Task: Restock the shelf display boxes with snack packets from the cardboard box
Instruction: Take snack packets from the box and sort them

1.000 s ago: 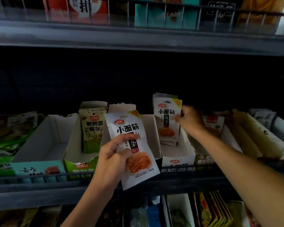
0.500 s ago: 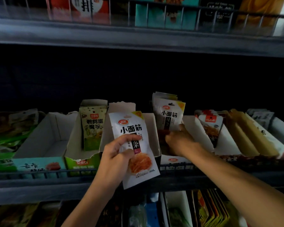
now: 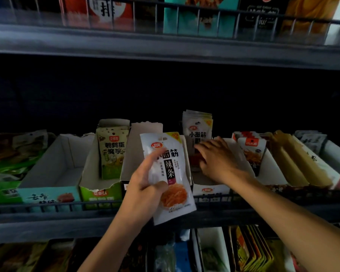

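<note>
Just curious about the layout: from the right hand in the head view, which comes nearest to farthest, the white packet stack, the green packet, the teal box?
1. White packet stack: touching the right hand.
2. Green packet: further left.
3. Teal box: far left.

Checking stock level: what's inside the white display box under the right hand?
White display box holds upright white snack packets stacked at its back. The right hand covers their lower halves and the box floor, so the front is unseen.

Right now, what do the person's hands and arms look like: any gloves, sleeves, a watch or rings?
Both arms are bare as far as the head view shows them: no sleeve reaches either forearm. The left hand and the right hand wear no gloves. No watch, band or ring shows on either wrist or on the fingers that are visible. The light is dim, so small markings cannot be told.
</note>
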Available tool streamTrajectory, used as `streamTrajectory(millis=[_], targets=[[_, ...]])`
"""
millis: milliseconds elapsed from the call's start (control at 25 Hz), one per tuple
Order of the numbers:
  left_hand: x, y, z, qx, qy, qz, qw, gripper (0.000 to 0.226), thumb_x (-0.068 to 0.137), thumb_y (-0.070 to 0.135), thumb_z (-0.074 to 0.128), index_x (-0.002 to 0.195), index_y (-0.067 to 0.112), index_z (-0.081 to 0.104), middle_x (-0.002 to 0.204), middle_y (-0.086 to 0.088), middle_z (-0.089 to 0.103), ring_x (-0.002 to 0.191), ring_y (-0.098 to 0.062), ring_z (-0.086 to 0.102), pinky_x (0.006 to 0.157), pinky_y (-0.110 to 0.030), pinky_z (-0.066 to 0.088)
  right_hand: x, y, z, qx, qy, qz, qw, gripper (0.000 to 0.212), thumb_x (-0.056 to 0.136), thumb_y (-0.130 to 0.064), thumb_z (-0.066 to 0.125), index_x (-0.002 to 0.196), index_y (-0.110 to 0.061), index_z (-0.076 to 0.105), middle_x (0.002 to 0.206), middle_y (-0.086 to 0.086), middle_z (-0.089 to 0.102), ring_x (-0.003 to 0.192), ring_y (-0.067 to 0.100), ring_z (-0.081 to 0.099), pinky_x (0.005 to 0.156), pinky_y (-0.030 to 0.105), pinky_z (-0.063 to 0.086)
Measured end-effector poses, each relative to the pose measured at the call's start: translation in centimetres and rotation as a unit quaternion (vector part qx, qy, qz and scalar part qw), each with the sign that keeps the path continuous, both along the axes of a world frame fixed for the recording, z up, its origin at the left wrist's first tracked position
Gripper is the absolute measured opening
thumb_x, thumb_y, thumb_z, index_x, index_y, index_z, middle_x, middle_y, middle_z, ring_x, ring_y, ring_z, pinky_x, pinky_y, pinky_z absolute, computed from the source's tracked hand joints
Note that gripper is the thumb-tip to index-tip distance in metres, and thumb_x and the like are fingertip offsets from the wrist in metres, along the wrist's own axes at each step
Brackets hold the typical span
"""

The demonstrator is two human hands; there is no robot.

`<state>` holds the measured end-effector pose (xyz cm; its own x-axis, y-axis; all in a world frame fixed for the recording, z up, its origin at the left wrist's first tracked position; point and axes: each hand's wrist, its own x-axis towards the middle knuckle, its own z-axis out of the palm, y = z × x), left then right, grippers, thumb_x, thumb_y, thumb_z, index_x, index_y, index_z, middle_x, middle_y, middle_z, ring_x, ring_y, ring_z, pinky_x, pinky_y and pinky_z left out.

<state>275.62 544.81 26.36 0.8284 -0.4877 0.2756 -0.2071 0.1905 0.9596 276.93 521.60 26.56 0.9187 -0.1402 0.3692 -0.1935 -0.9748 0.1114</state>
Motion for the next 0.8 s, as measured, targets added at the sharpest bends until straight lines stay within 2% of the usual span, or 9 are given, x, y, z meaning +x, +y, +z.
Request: streamTrajectory(millis=[40,120,160,240,320,360,440,520,800], targets=[[0.1,0.0,-0.2,-0.002,-0.023,-0.023,0.999,0.089,0.088,-0.02,0.05,0.143,0.049,0.038,0.132,0.019,0.057,0.112,-0.005,0.064,0.075,-0.022,0.058,-0.9,0.7,0.8,0.158,-0.053,0.03,0.985,0.042,0.098,-0.039,0.052,0.138,-0.026,0.048,0.134,-0.002,0.058,0.125,0.016,0.051,0.108,0.036,0.038],[0.3,-0.3,-0.5,-0.019,-0.054,-0.078,0.995,0.109,0.089,-0.02,0.051,0.147,0.058,0.001,0.14,0.026,0.046,0.123,-0.001,0.057,0.082,-0.021,0.056,-3.3,2.7,2.7,0.509,-0.051,0.128,0.85,0.024,0.097,-0.039,0.054,0.118,-0.028,0.061,0.1,-0.005,0.071,0.089,0.012,0.066,0.077,0.031,0.052],[0.4,-0.6,-0.7,-0.035,-0.064,-0.098,0.992,0.113,0.089,-0.021,0.05,0.146,0.057,-0.009,0.144,0.024,0.043,0.125,-0.003,0.056,0.084,-0.022,0.056,-4.4,3.3,3.4,0.59,-0.01,0.149,0.794,0.02,0.095,-0.035,0.058,0.114,-0.03,0.061,0.094,-0.005,0.073,0.081,0.013,0.068,0.069,0.029,0.052],[0.1,-1.5,-1.2,-0.054,-0.069,-0.111,0.99,0.115,0.09,-0.018,0.052,0.145,0.055,-0.017,0.144,0.019,0.047,0.124,-0.008,0.058,0.086,-0.027,0.057,-6.0,3.0,4.2,0.58,0.059,0.126,0.802,0.023,0.089,-0.022,0.068,0.11,-0.029,0.061,0.091,-0.002,0.075,0.07,0.011,0.067,0.057,0.025,0.049],[-1.0,-2.5,-1.6,-0.012,-0.08,-0.054,0.995,0.104,0.094,-0.003,0.058,0.148,0.053,-0.011,0.13,0.028,0.058,0.105,-0.005,0.068,0.081,-0.026,0.058,-6.5,1.2,5.1,0.571,-0.009,0.078,0.817,0.018,0.087,-0.013,0.07,0.102,-0.02,0.064,0.082,0.002,0.072,0.054,0.009,0.057,0.044,0.02,0.04],[-1.6,-2.9,-1.8,0.061,-0.159,0.002,0.985,0.089,0.096,0.009,0.06,0.152,0.047,0.002,0.127,0.03,0.059,0.091,-0.001,0.07,0.077,-0.021,0.056,-6.4,-0.1,5.9,0.588,-0.084,0.05,0.803,0.015,0.088,-0.011,0.069,0.1,-0.018,0.064,0.08,0.003,0.07,0.053,0.009,0.054,0.042,0.019,0.039],[-2.2,-3.7,-2.7,0.26,-0.341,0.112,0.896,0.059,0.097,0.03,0.057,0.148,0.035,0.027,0.135,0.02,0.054,0.084,0.002,0.064,0.074,-0.018,0.053,-6.0,-3.0,7.3,0.627,-0.224,0.013,0.746,0.015,0.09,-0.01,0.067,0.102,-0.017,0.064,0.082,0.003,0.068,0.056,0.011,0.055,0.045,0.022,0.041],[-1.9,-4.2,-3.7,0.383,-0.372,0.159,0.83,0.044,0.098,0.037,0.049,0.14,0.032,0.038,0.134,0.011,0.053,0.087,-0.009,0.066,0.074,-0.027,0.056,-4.8,-5.1,7.8,0.628,-0.276,0.015,0.727,0.018,0.093,-0.009,0.063,0.11,-0.016,0.06,0.086,0.003,0.068,0.059,0.012,0.058,0.048,0.023,0.045],[0.7,-4.2,-4.8,0.422,-0.369,0.178,0.809,0.014,0.099,0.029,0.05,0.101,0.027,0.063,0.091,0.007,0.07,0.076,-0.015,0.067,0.064,-0.031,0.053,1.7,-5.2,4.0,0.552,-0.187,-0.009,0.813,0.016,0.097,-0.003,0.056,0.11,-0.013,0.053,0.102,0.008,0.064,0.07,0.011,0.061,0.059,0.02,0.051]])
